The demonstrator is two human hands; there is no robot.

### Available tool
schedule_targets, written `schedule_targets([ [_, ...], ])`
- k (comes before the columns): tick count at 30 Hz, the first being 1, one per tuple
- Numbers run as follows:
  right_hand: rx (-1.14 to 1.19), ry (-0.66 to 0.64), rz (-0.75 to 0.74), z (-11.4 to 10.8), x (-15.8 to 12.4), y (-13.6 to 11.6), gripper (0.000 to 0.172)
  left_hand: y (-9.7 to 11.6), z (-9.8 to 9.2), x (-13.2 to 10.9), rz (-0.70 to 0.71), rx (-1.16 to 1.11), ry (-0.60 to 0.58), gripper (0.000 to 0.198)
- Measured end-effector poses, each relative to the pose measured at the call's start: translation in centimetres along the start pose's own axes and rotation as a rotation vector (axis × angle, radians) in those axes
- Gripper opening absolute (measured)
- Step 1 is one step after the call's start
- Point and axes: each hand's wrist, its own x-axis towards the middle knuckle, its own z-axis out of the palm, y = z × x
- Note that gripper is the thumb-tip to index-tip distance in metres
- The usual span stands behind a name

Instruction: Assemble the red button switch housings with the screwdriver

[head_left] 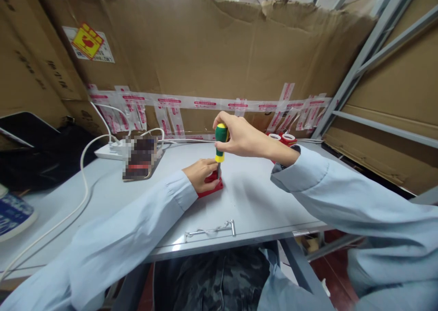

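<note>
A screwdriver (221,142) with a green and yellow handle stands nearly upright, my right hand (239,135) closed around its grip from above. Its metal shaft points down at the right end of a red part (212,191) on the table; the tip's exact contact is hard to make out. My left hand (201,174) presses the red part against the tabletop, thumb and fingers around it beside the shaft. Much of the red part lies hidden under that hand.
Near the front edge lies a thin metal rod (212,230). A phone (140,158) and a white power strip (111,151) with cables sit at the left. Behind the right forearm are red items with white rings (288,137). A cardboard sheet (219,50) walls the back.
</note>
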Motion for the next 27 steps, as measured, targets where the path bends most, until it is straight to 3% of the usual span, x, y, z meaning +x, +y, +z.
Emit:
schedule_targets([
  [6, 0.07, -0.083, -0.047, -0.6, -0.4, -0.5, 0.036, 0.6, -0.7, -0.1, -0.013, -0.03, 0.033, 0.013],
  [14, -0.055, -0.09, -0.007, 0.3, -0.2, -0.5, 0.018, 0.5, -0.6, -0.1, -0.032, -0.034, 0.036, 0.013],
  [21, -0.004, -0.188, -0.073, -0.7, -0.3, -1.1, 0.024, 0.0, 0.0, -0.1, 0.008, -0.055, 0.078, 0.016],
  [27, -0.116, -0.129, -0.033, -0.5, -0.3, -1.2, 0.013, -0.2, 0.3, -0.1, 0.035, -0.074, 0.12, 0.016],
])
